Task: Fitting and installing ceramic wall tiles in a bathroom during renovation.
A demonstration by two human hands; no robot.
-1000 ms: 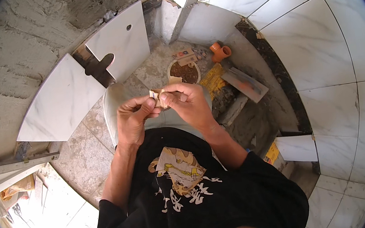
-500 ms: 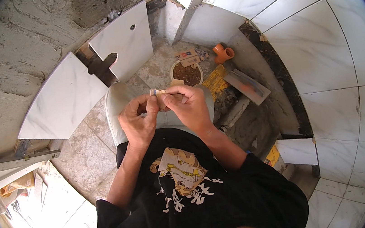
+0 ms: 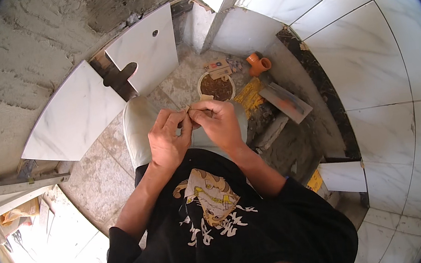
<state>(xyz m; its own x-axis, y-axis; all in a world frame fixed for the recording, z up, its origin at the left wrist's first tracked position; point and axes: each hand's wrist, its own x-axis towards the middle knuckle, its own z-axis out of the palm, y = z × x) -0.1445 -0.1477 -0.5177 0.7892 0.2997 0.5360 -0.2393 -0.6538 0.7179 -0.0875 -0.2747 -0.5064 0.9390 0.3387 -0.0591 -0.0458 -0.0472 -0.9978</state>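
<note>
Above my lap, my left hand and my right hand meet fingertip to fingertip. Both are closed in a pinch on a small tan scrap that looks like cardboard or paper. My fingers cover most of it, so its full shape is hidden. Just beyond my right hand stands a round container with a white rim, holding brown loose matter. Pieces of printed cardboard lie at its far side.
An orange pipe fitting, a yellow bag and a flat rectangular tool lie to the right. White marbled tiles line the left wall, one with a cutout. A metal level rests at far left.
My left hand has moved slightly right, closer to my right hand. The tan scrap, more visible before, is now mostly covered by my fingers.
</note>
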